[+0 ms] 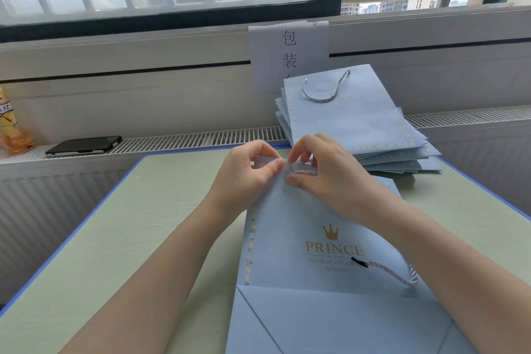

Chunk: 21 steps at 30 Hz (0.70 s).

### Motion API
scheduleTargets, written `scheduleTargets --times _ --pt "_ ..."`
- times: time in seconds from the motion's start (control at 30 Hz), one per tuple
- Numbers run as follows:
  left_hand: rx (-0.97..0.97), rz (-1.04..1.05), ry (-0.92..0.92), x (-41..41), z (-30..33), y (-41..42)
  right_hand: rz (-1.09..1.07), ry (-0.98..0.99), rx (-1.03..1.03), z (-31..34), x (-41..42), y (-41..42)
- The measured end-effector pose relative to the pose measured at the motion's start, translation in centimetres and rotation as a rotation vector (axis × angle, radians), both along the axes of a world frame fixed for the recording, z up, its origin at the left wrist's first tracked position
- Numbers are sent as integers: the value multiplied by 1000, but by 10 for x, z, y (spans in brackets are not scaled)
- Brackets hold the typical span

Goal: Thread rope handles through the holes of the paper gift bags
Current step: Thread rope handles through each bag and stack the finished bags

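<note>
A light-blue paper gift bag [301, 238] printed with a gold crown and "PRINCE" lies flat on the table, its top edge pointing away from me. My left hand [247, 175] pinches that top edge between thumb and fingers. My right hand [321, 172] pinches the same edge just to the right, where a short stretch of white twisted rope [306, 172] shows between its thumb and fingers. The rope's other end [385, 269], with a black tip, lies loose across the bag under my right forearm. The holes are hidden by my fingers.
A stack of several flat blue bags [359, 126], the top one with a rope handle fitted, lies at the table's far right. The green table [120, 224] has a blue rim. On the radiator ledge to the left are a black phone [84, 145] and a yellow drink bottle [11, 123].
</note>
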<state>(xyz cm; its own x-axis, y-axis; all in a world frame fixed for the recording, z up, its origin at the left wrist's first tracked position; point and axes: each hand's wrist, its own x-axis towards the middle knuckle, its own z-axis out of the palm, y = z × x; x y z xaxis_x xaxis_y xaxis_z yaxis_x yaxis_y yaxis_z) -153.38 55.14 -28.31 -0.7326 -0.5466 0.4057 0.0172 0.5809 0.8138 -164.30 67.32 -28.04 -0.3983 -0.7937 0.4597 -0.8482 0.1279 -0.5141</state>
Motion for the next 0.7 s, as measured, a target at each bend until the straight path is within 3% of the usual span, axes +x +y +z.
scheduleTargets --times 0.13,0.23,0.37,0.7 --pt "79 -68 101 3 5 6 -35 39 34 7 -1 7" --pt "101 -105 129 4 7 8 42 -36 49 10 -1 8" --pt "54 -118 101 3 3 7 129 -243 69 12 -7 9" --pt "-14 -88 16 1 1 5 223 -426 143 12 -12 12"
